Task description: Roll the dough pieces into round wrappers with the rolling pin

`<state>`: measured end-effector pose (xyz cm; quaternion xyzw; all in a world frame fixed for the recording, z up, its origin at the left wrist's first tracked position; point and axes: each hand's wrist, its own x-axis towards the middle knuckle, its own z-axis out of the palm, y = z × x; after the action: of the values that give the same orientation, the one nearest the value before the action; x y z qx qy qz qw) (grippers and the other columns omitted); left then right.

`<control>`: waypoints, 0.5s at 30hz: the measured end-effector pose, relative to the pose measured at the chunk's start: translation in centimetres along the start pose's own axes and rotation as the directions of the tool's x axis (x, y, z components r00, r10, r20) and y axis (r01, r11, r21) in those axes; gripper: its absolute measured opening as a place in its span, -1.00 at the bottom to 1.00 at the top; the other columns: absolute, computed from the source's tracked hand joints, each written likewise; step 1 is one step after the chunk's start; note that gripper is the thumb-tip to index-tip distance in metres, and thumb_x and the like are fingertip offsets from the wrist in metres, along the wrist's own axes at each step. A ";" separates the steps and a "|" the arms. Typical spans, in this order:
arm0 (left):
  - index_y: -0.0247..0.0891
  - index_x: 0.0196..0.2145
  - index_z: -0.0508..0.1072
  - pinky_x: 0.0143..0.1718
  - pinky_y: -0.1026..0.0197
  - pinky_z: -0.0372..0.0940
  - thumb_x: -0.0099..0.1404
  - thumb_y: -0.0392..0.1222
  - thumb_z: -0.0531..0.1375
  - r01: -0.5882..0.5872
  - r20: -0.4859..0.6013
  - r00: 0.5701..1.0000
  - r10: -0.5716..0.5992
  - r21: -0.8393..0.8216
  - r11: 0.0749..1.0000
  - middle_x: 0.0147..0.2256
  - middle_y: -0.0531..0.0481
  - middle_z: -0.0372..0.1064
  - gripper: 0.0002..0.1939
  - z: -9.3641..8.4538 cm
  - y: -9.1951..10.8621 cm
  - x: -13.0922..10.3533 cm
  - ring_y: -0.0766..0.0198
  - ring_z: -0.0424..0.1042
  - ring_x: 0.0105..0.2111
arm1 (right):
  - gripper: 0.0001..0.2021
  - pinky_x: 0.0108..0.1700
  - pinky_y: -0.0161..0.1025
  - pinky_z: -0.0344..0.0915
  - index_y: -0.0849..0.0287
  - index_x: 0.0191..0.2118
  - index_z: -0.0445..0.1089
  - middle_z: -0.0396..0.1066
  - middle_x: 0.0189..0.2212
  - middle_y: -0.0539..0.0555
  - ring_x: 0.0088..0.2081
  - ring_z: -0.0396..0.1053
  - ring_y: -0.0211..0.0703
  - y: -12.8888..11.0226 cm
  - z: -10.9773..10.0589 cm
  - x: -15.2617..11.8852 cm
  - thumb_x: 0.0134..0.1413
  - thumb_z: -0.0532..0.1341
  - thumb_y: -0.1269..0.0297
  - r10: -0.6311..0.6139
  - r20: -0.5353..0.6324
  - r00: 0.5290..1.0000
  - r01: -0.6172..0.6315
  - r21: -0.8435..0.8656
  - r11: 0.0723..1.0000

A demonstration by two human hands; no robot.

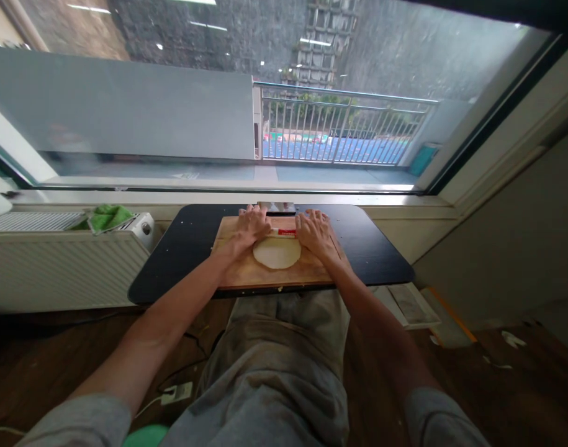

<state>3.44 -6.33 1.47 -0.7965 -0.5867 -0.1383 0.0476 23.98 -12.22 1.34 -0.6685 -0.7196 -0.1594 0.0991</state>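
A flat, round, pale sheet of dough (277, 253) lies on a wooden board (246, 276). Just beyond its far edge is a white rod with a red label (284, 233), lying crosswise. My left hand (252, 225) is over the rod's left end, palm down, and my right hand (315, 230) is over its right end. Both hands cover the ends of the rod, so its full length is hidden. The fingers point away from me and lie forward past the rod.
The board rests on a black table (372, 248) under a window. A small flat object (277, 207) stands at the table's far edge. To the left, a green cloth (109, 217) lies on a white radiator (64, 267). A power strip (176, 393) is on the floor.
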 end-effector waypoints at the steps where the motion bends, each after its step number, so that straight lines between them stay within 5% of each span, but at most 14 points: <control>1: -0.30 0.10 0.57 0.19 -0.21 0.30 0.47 -0.16 0.02 -0.012 -0.006 1.000 0.012 -0.008 1.000 0.12 -0.40 0.54 -0.57 0.3 -0.2 0.6 -0.19 0.46 0.16 | -0.55 0.34 0.20 0.15 0.16 0.28 0.45 0.43 0.29 0.36 0.28 0.32 0.27 -0.1 0.1 0.5 0.61 -0.09 0.22 -0.006 0.016 1.000 0.006 -0.003 1.000; 8: -0.27 0.11 0.55 0.27 -0.24 0.23 0.48 -0.16 0.03 0.006 0.005 1.000 -0.006 -0.008 1.000 0.14 -0.39 0.52 -0.60 2.2 -0.4 3.1 -0.22 0.41 0.23 | -0.50 0.35 0.27 0.17 0.20 0.39 0.39 0.47 0.25 0.43 0.31 0.30 0.32 -1.0 0.8 3.2 0.53 -0.05 0.29 -0.002 0.104 0.995 0.003 -0.012 1.000; 15: -0.27 0.21 0.49 0.37 -0.26 0.19 0.57 -0.03 0.01 -0.016 0.128 0.992 0.015 0.006 1.000 0.27 -0.38 0.44 -0.55 1.8 -0.8 2.1 -0.16 0.34 0.33 | -0.56 0.31 0.10 0.23 0.23 0.22 0.50 0.50 0.24 0.40 0.29 0.35 0.20 -1.1 1.0 2.1 0.54 -0.06 0.30 0.005 0.129 0.992 -0.010 0.040 0.999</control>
<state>3.53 -3.72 0.25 -0.8080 -0.5829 -0.0846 0.0138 22.76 -9.98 1.02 -0.6779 -0.7251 -0.1010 0.0664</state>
